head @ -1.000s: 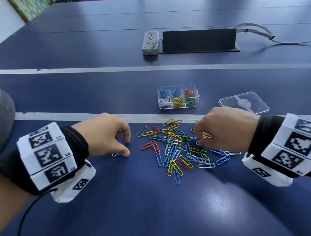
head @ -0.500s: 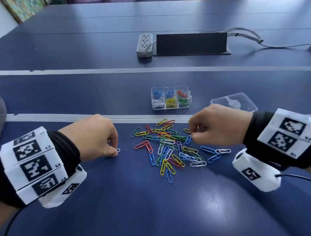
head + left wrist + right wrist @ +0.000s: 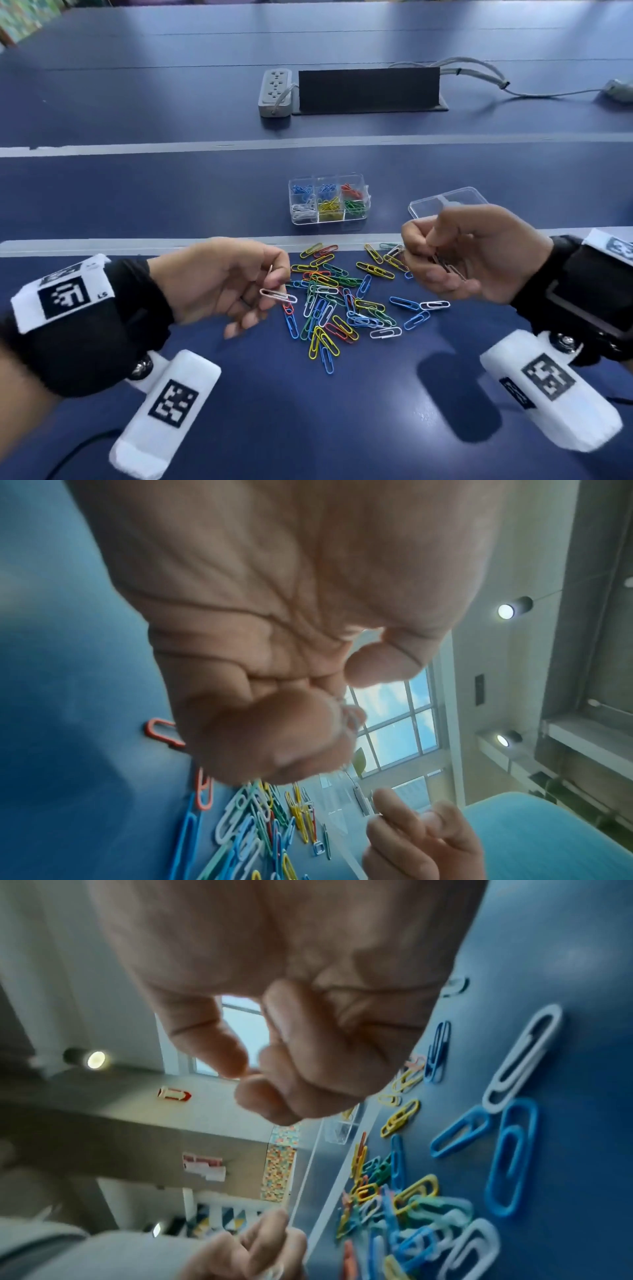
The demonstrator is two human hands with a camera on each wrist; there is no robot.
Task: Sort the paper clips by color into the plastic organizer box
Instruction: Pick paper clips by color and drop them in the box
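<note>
Loose coloured paper clips point(image 3: 337, 301) lie heaped on the blue table between my hands; the pile point(image 3: 411, 1204) also shows in the right wrist view. Behind it stands the clear organizer box point(image 3: 365, 195), with blue, red, white, yellow and green clips in separate compartments. My left hand point(image 3: 279, 286) is raised just left of the pile and pinches a white clip point(image 3: 278, 296) between thumb and forefinger. My right hand point(image 3: 442, 263) hovers right of the pile, palm turned inward, fingers curled round a few clips point(image 3: 450, 269) whose colour I cannot tell.
The box's clear lid point(image 3: 448, 202) lies behind my right hand. A grey strip point(image 3: 137, 245) crosses the table just beyond the pile. Far back sit a power strip point(image 3: 275, 92), a black panel point(image 3: 368, 89) and cables point(image 3: 479, 66).
Both hands have lifted off the table. The left picked the white clip up from the surface. The right rose from the pile's right edge and turned, with clips in its fingers.
</note>
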